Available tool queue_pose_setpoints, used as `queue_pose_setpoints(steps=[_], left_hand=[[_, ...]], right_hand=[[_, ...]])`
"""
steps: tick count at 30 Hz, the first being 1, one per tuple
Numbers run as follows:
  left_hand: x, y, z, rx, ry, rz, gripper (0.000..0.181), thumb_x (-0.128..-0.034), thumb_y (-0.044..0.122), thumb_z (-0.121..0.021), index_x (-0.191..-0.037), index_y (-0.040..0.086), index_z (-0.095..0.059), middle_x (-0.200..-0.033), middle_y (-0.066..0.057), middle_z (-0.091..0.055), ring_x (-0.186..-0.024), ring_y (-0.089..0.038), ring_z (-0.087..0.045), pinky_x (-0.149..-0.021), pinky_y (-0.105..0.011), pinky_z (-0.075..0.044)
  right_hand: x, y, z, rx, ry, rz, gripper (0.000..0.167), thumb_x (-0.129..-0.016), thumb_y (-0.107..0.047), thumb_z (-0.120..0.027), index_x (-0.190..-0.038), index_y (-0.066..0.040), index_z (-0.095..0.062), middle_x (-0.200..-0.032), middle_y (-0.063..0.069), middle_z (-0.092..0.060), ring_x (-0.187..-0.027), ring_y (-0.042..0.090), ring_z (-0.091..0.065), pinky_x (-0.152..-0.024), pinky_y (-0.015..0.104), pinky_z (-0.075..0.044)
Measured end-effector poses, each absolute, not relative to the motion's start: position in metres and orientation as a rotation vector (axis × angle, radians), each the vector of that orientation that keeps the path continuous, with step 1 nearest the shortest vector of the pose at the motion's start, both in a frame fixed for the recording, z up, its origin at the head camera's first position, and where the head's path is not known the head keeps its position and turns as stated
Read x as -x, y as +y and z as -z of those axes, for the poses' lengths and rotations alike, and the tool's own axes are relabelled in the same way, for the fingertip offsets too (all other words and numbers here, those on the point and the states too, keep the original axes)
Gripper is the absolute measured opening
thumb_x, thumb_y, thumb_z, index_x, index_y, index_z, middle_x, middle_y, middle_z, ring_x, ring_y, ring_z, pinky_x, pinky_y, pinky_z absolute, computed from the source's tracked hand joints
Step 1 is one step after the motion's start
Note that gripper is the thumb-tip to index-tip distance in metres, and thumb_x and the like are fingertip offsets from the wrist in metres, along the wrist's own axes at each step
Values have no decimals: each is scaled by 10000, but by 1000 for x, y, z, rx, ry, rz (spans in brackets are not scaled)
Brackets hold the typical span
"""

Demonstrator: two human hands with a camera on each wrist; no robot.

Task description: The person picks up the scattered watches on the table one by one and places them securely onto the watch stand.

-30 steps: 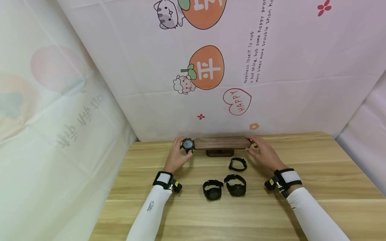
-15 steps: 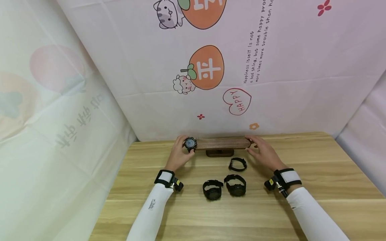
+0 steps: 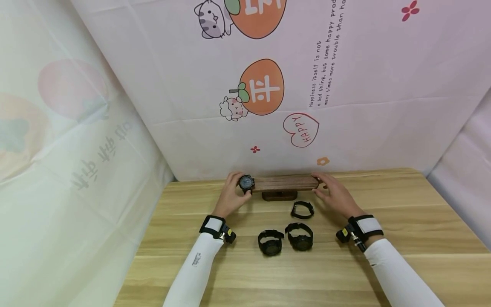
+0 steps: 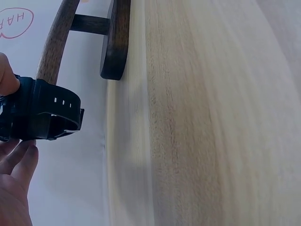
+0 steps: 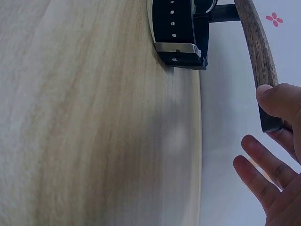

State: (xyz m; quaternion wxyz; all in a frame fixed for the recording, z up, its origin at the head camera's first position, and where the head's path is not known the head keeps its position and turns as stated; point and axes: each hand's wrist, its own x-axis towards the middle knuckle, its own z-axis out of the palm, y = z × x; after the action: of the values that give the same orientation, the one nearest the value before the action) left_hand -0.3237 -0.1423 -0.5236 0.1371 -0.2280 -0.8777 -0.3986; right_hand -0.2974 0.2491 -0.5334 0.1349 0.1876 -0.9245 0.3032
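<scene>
A dark wooden watch stand [image 3: 285,183] with a long horizontal bar stands at the back of the table. Around the bar's left end is a black wristwatch [image 3: 246,183], its round dial facing up. My left hand [image 3: 232,197] pinches this watch between thumb and fingers. In the left wrist view, the strap [image 4: 56,106] hangs in a loop below the bar. At the bar's other end, my right hand [image 3: 337,196] grips the tip with thumb and index finger. The right wrist view shows the thumb [image 5: 277,101] on the bar, with other fingers spread apart from it.
In front of the stand, a black watch [image 3: 302,210] with its strap looped lies on the wooden table [image 3: 307,281]. Nearer are two more black watches, one on the left [image 3: 270,243] and one on the right [image 3: 299,236]. A printed white cloth [image 3: 184,145] rises behind the table.
My left hand has slid the watch a short way to the right along the bar. The right hand has kept its place at the bar's end.
</scene>
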Motion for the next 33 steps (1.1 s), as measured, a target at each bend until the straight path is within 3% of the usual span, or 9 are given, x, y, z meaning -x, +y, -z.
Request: queue_pose_setpoints(steps=[6,15,33], left_hand=[[325,-138,523,667,-2542,1122,622,-909,171,-774,-1483,64,-559,-1495,-144,-512,-1306,-320,-605,-1093,-495,-562],[325,-132,523,683,-2552,1136,666,-882,174,-797,-1493,55,-556,-1502,-145,-528,-1360,-358,-587,-1169,-515,-511],[325,-126,526,716,-2545,1015,652,-889,214,-801,-1483,74,-571,-1478,-111,-562,-1361,-307,-589,-1158,-473,-523]], right_hand=[[298,248,534,-531,-2674,-874,575,-1014,-115,-729,-1539,-35,-509,-1525,226,-550,-1298,439,-597,-1007,622,-570],[297,248,534,-530,-2680,-873,575,-1016,-115,-724,-1542,-37,-504,-1532,227,-545,-1303,444,-594,-1010,630,-565],[296,247,533,-523,-2679,-891,575,-1015,-106,-724,-1539,-22,-504,-1541,232,-534,-1348,462,-561,-1035,648,-548]])
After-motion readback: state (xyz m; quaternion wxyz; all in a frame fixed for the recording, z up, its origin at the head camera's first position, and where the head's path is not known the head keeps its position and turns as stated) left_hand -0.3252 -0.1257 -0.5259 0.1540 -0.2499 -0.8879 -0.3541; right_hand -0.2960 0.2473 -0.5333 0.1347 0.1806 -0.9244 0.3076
